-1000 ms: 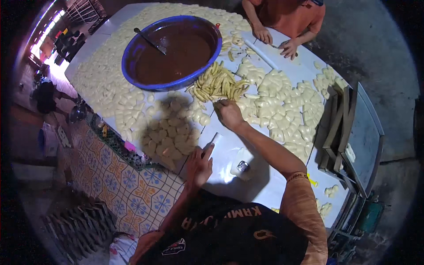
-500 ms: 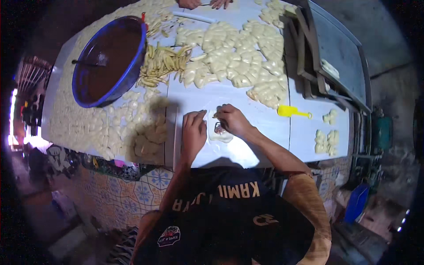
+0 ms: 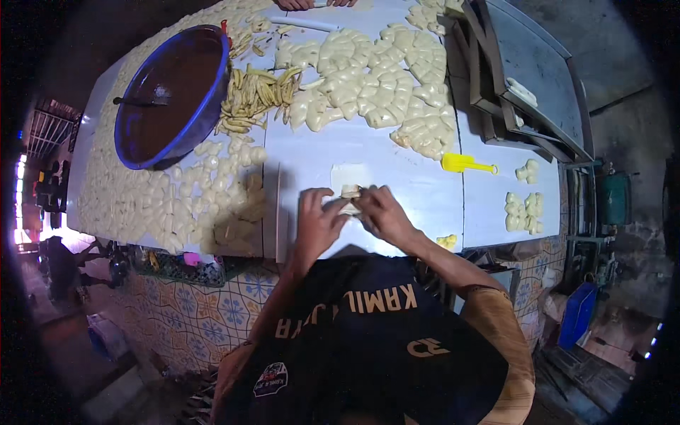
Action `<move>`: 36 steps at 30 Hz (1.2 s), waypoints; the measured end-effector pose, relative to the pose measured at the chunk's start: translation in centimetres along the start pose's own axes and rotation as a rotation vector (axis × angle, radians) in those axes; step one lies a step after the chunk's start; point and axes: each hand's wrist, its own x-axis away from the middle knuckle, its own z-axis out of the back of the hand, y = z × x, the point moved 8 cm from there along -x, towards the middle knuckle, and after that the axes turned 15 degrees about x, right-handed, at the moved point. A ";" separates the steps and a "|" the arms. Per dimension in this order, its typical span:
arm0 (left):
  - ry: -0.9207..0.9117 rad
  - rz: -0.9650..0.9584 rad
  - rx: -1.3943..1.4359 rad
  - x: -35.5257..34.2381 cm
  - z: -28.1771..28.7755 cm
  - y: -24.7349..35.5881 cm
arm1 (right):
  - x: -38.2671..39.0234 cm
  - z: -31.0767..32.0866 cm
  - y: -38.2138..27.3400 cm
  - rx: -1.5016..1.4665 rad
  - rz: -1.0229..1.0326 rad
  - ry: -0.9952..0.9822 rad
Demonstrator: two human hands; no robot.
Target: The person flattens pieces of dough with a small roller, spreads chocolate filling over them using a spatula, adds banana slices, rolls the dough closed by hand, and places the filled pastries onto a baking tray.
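A small flat sheet of pale dough (image 3: 347,173) lies on the white table in front of me, with a pale strip of filling (image 3: 350,190) across its middle. My left hand (image 3: 317,221) bends in from the left, thumb and fingers closed on the sheet's near edge. Opposite it, my right hand (image 3: 382,216) pinches the same edge from the right. This near edge is lifted toward the filling, and the fingers hide much of it.
Rows of shaped dough pieces (image 3: 375,88) cover the far table; more lie left. A blue tub (image 3: 152,166) of brown mixture stands beside banana pieces (image 3: 258,95). At right are a yellow scraper (image 3: 459,163) and stacked trays (image 3: 535,64). Another person's hands (image 3: 294,4) show at the far edge.
Both hands have come from the sheet's far part to its near edge, which is now lifted. A pale strip now lies across the sheet where a brown patch showed before.
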 end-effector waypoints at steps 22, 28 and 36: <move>-0.145 -0.063 -0.106 -1.7 -3.6 -2.8 | -0.8 -1.7 3.1 -0.053 -0.088 0.124; -0.077 0.170 -0.244 -1.2 -4.4 -0.8 | 1.3 -2.2 2.2 0.205 -0.323 -0.023; 0.213 0.230 -0.400 -11.9 -2.9 -10.0 | -8.7 -2.1 8.8 0.331 -0.502 0.160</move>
